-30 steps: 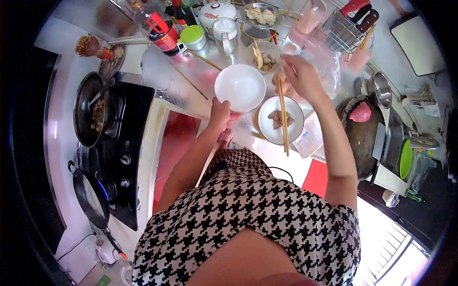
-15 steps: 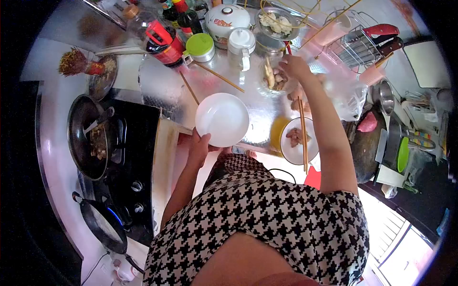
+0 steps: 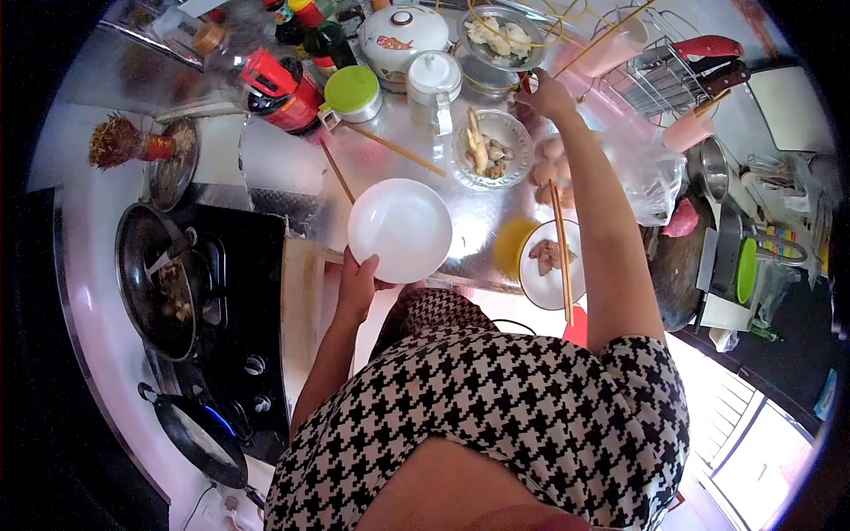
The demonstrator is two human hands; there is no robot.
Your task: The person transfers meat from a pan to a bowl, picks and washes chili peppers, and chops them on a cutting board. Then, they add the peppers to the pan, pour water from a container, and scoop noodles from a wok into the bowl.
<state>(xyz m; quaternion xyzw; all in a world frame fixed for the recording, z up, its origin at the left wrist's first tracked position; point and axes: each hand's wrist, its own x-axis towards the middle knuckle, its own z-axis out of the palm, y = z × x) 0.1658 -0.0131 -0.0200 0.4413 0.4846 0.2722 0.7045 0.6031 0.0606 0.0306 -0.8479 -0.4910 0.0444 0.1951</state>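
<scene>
A white plate is in my left hand, thumb over its near rim. Nothing lies on it. My right hand reaches to the back of the metal counter, its fingers closed by a small red and white thing that I cannot make out. Just in front stands a glass bowl holding ginger and garlic. Under my right forearm lie eggs. Nearer me, a dish holds pieces of raw meat, with chopsticks across it.
On the left, a wok with food and a spatula sits on the stove; a frying pan stands over a blue flame. Bottles, a green-lidded jar and a white lidded pot line the back. Knives stand right.
My right hand has moved slightly back and left, off the glass bowl, which now shows whole. The plate in my left hand has shifted a little left. The view has turned slightly.
</scene>
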